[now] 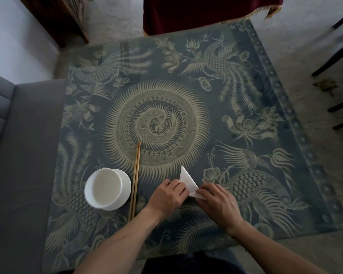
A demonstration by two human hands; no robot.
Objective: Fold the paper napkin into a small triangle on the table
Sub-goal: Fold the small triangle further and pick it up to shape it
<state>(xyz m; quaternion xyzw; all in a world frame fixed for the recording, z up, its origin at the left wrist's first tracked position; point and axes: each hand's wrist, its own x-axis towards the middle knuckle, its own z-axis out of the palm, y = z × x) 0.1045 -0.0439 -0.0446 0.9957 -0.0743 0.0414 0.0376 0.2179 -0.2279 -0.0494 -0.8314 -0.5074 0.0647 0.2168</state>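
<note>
A white paper napkin (187,179) lies folded into a triangle on the patterned table (186,95), its point facing away from me. My left hand (169,195) presses on the napkin's near left part with curled fingers. Fingertips of my right hand (218,202) pinch the near right corner, where a flap is lifted slightly. Both hands hide the napkin's near edge.
A white bowl (104,187) on a saucer stands left of the hands. A pair of wooden chopsticks (135,178) lies between bowl and napkin. A grey sofa (20,155) borders the table's left edge. Dark chair legs (337,62) stand at the far right.
</note>
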